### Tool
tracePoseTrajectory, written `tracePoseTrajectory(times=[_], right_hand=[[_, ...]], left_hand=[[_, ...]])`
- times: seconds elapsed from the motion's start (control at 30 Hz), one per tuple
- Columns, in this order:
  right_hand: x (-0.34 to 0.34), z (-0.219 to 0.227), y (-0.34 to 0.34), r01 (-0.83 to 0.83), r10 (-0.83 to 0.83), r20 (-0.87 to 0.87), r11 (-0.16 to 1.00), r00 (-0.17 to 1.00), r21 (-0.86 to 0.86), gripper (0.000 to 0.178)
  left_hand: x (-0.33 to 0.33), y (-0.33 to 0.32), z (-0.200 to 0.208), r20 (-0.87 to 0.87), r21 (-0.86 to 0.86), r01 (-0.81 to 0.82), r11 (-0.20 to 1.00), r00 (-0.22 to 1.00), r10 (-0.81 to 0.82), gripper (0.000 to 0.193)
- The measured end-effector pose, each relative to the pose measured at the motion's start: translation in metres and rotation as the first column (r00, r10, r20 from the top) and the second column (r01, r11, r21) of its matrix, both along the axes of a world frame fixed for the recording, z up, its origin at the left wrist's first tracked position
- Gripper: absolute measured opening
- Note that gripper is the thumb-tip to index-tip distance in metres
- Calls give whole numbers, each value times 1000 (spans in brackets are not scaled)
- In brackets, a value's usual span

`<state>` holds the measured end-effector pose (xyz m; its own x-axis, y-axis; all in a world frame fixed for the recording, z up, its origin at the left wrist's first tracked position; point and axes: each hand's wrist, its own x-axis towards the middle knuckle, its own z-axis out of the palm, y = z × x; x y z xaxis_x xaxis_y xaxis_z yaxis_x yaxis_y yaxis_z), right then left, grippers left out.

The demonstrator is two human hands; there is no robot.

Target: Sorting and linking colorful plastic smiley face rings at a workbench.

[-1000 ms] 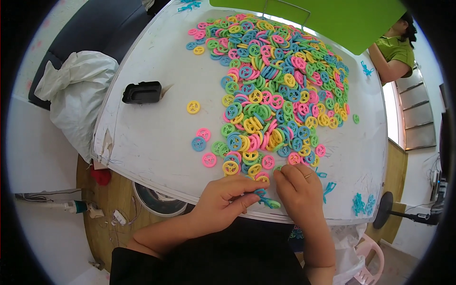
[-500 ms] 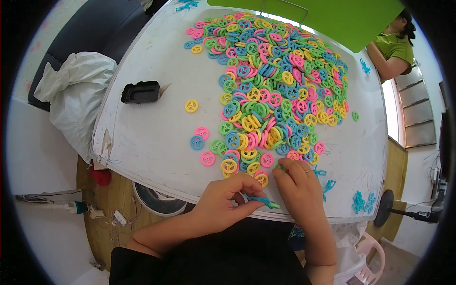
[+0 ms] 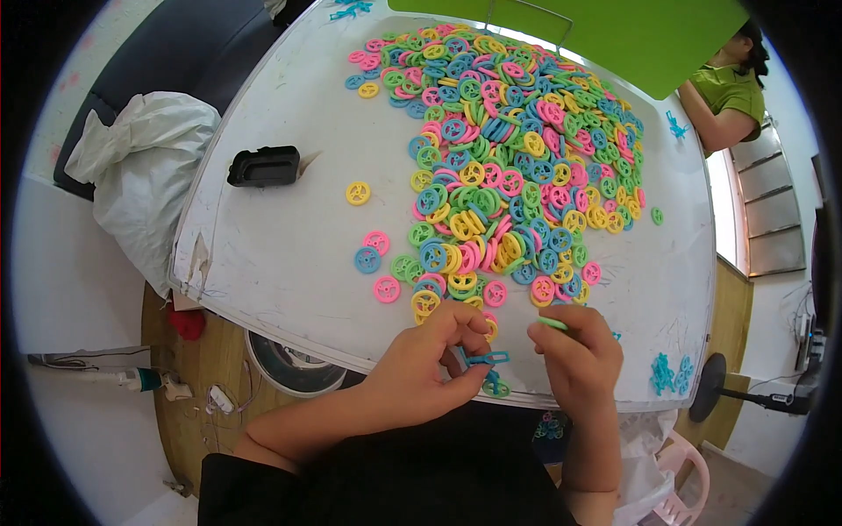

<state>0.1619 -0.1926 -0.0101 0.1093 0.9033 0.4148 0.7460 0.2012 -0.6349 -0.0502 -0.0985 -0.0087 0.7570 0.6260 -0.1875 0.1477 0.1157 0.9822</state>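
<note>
Near the table's front edge, my left hand (image 3: 417, 364) pinches a blue plastic frame piece (image 3: 496, 357) between thumb and fingers. A green toy wheel (image 3: 497, 391) shows at the lower end of that piece, partly hidden by the thumb. Just to the right, my right hand (image 3: 581, 355) is closed on a second green toy wheel (image 3: 553, 323), seen edge-on and held apart from the blue piece. Beyond both hands spreads a big heap of pink, yellow, green and blue toy wheels (image 3: 478, 197).
A black plastic tray (image 3: 264, 167) lies on the white table (image 3: 289, 254) at left, near a loose yellow wheel (image 3: 357, 193). Blue pieces (image 3: 661, 374) sit at the right edge. A green board (image 3: 605, 39) stands at the back, beside a person in green (image 3: 732, 101).
My right hand has drawn back from the heap and lifted with a green wheel. My left hand has turned the blue piece, so its looped end now points right.
</note>
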Motion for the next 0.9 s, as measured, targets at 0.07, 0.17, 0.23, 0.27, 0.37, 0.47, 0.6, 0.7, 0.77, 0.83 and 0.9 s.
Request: tracePoseTrajectory(times=[0.07, 0.17, 0.23, 0.27, 0.37, 0.47, 0.6, 0.7, 0.77, 0.83, 0.9], right_hand=[[0, 13, 0, -84, 83, 101, 996, 991, 15, 36], [-4, 23, -1, -213, 207, 245, 977, 947, -4, 35], [-5, 21, -4, -258, 255, 284, 966, 924, -30, 35], [-4, 16, -6, -248, 236, 335, 969, 912, -6, 35], [-4, 12, -8, -220, 203, 366, 976, 908, 3, 35], [-7, 8, -7, -181, 164, 351, 983, 922, 16, 34], [-8, 3, -7, -134, 118, 234, 989, 965, 55, 30], [-14, 11, -2, -70, 72, 36, 997, 997, -38, 29], [-10, 14, -11, 4, -11, -51, 993, 999, -117, 28], [-10, 19, -15, 76, -103, -128, 977, 986, -202, 27], [-17, 24, -15, 76, -260, -830, 964, 493, -257, 22]], left_hand=[[2, 1, -1, 6, -4, 33, 999, 999, -33, 48], [6, 2, -5, 38, 48, 39, 998, 998, -41, 49], [8, 3, -4, 65, 24, 103, 994, 992, -104, 47], [9, 4, -3, 64, 23, 104, 994, 992, -105, 47], [12, 3, 5, -40, 65, 115, 991, 993, -112, 52], [15, 3, 9, -29, 539, 42, 841, 999, -32, 48], [17, 3, 5, 57, 720, -33, 693, 998, -11, 41], [14, 4, 8, -19, 671, 26, 741, 1000, -17, 40], [13, 8, 9, -58, 627, 55, 777, 998, -24, 40], [11, 11, 9, -33, 502, 63, 863, 998, -54, 36], [11, 9, 6, 22, 319, 41, 947, 999, -50, 33]])
